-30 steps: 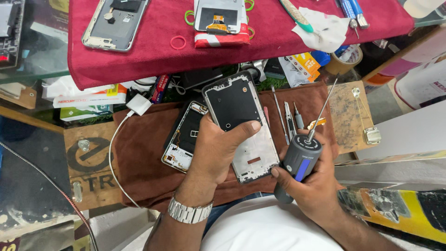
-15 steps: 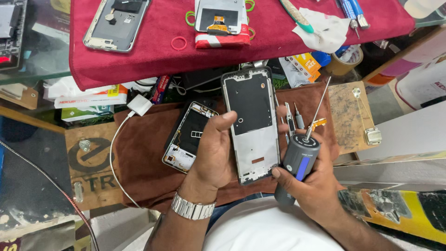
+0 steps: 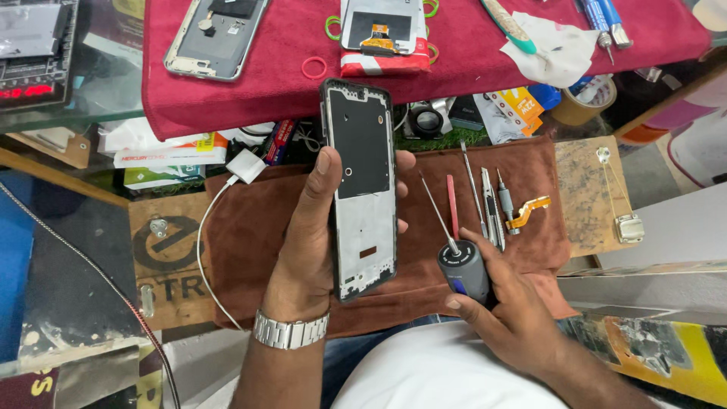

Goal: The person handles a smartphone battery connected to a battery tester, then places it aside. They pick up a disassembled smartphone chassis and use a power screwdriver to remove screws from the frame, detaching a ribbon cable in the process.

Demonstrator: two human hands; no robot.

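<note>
Lifted higher since half a second ago: the phone frame [image 3: 362, 189] now stands upright in front of the red cloth's edge, and the opened phone that lay under it on the brown mat is out of sight behind the left hand.

Phone frame: bare mid-frame, black upper panel, grey metal lower part, cut-outs and small holes showing. Judged light and stiff, but thin; the rim and the open cut-outs look easy to bend or nick. Best held by the long edges, as it is now, away from the inner face.

Left hand [image 3: 307, 242]: wrapped round the frame from behind, thumb along the left edge, fingers [image 3: 405, 160] curling over the right edge. Firm side grip. Metal wristwatch [image 3: 291, 331] on the wrist.

Right hand [image 3: 511, 310]: closed round the barrel of a grey and blue electric screwdriver [image 3: 462, 271], its long thin bit pointing up and left towards the frame but apart from it.

Brown mat [image 3: 250, 227] on the counter: just right of the frame lie a red stick [image 3: 452, 204], several slim metal tools [image 3: 488, 204] and an orange flex cable [image 3: 528, 210]. A white charger plug [image 3: 246, 167] with its cable sits at the mat's upper left corner.

Red cloth [image 3: 288, 98] on the shelf beyond: another opened phone [image 3: 216, 34], a phone part on a red and white pack [image 3: 386, 34], a red rubber ring [image 3: 314, 68], white tissue [image 3: 556, 49].
</note>
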